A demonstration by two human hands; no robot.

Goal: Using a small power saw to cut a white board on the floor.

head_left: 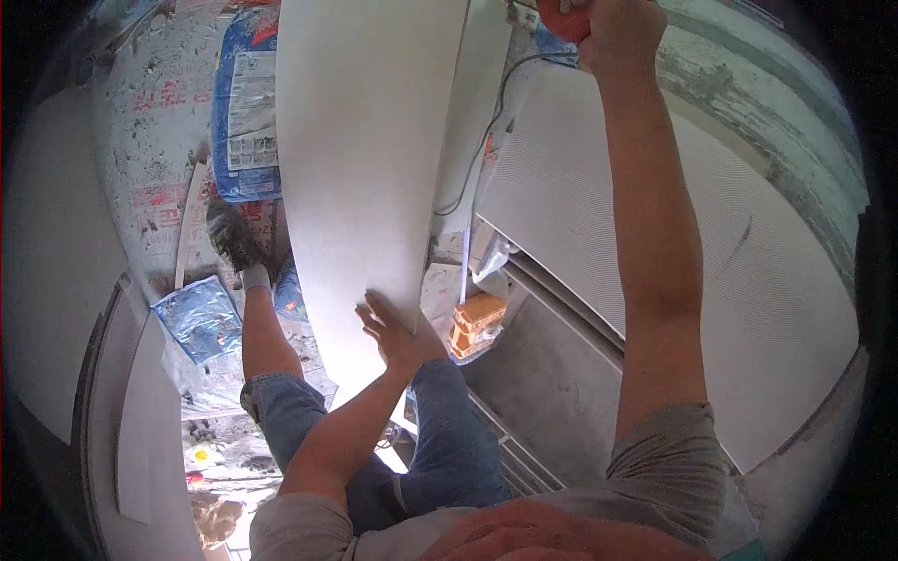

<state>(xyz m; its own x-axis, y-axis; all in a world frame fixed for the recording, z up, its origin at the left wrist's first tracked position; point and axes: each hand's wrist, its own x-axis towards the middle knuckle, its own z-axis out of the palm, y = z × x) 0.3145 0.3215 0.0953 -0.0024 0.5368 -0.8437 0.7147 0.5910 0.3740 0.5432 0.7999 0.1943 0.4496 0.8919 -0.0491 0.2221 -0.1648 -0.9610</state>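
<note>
A long, pale tile or board (360, 168) stretches away in front of me, from the top of the view down to my legs. My left hand (400, 344) lies on its near part, fingers spread and holding nothing. With the arm stretched far forward, my right hand (625, 35) is closed around a red object (566, 19). The view's upper edge cuts that object off, so its kind cannot be made out. A dark cord (500, 103) runs along the board's right side, up towards the red object.
To the right lies a large panel with a finely ridged surface (580, 196), beside a grey slab (552, 374). A blue-and-white bag (253, 122) rests left of the board, a blue packet (199, 318) nearer. An orange-brown box (475, 325) sits by my knee; curved-looking panels (140, 421) stand at left.
</note>
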